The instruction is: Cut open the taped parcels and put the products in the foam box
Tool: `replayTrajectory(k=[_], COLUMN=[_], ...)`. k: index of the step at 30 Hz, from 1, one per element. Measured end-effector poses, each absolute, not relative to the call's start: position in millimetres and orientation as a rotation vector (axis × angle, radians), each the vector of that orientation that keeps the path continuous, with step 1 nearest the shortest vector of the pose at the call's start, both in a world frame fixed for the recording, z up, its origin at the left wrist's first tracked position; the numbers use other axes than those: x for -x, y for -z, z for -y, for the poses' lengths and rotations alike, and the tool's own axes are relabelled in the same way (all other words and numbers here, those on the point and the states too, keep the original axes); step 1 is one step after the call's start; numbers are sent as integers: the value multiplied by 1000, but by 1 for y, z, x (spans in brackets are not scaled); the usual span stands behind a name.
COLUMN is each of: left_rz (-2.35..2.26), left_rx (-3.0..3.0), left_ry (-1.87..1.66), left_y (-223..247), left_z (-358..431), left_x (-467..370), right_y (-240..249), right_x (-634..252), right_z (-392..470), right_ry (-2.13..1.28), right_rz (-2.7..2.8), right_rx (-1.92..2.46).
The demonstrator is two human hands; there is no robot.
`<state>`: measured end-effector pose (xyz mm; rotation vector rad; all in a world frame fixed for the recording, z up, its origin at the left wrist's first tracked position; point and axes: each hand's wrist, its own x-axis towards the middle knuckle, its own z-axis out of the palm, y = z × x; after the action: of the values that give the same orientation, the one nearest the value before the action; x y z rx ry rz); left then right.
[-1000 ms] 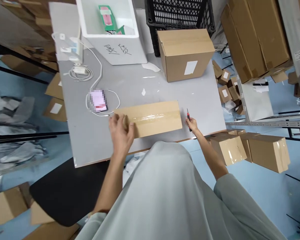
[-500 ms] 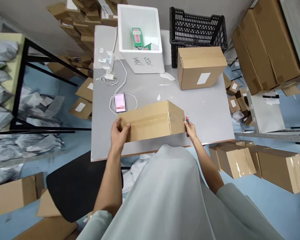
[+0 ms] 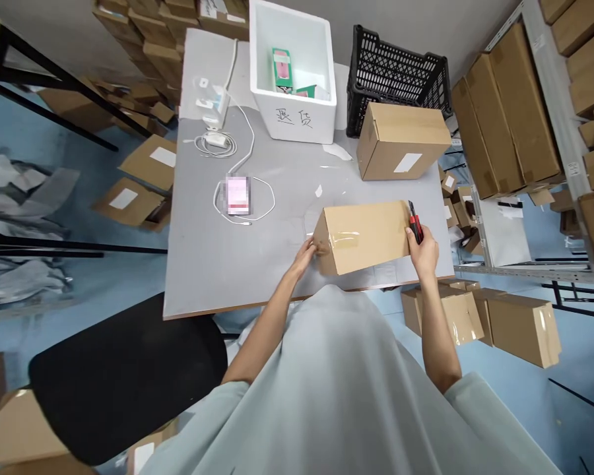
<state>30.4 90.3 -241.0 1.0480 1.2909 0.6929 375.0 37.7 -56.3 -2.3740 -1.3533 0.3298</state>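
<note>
A long cardboard box lies near the front of the grey table, clear tape showing by its left end. My left hand grips that end, its fingers partly hidden behind the box. At the opposite end, my right hand is closed around a red and black utility knife. The knife points away from me, and the fingers of this hand also press on the box edge.
A white foam bin with green and pink packets stands at the back, beside a black plastic crate. Another labelled carton sits before the crate. A blurred pink-screened device lies by a white cable. A black chair is at left.
The box has moved right and been turned, so its end face now points left. My left hand has shifted right onto that end; my right hand with the knife has moved right.
</note>
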Motion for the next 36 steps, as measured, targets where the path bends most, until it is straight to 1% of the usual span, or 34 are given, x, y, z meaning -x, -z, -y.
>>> replayTrajectory(k=[3, 8, 11, 13, 15, 20, 22, 27, 36], left_rz=[-1364, -1271, -1248, -1223, -1196, -1156, -1139, -1085, -1036], left_rx=[-1014, -1242, -1383, -1395, -1365, -1338, -1337, -1325, -1305], left_ry=[-717, -1030, -1030, -990, -946, -918, -924, -892, -892], left_y=[222, 147, 112, 102, 99, 102, 104, 110, 115], left_z=[-101, -124, -136, -141, -145, -150, -152, -155, -157], left_x=[-17, 10, 12, 12, 14, 18, 19, 25, 23], right_y=[57, 56, 44, 31, 18, -5, -11, -24, -48], right_x=[-349, -317, -310, -304, -291, -232, -207, -172, -132], right_z=[-33, -29, -24, -17, -8, 10, 11, 2, -4], right_ry=[-291, -214, -73, 0, -77, -717, -817, -703, -576], right_rz=[1348, 1403, 1357, 1330, 1369, 1634, 1754, 1960, 2107], right_rx=[2413, 2397, 2401, 2388, 2343, 2105, 2048, 2210, 2519])
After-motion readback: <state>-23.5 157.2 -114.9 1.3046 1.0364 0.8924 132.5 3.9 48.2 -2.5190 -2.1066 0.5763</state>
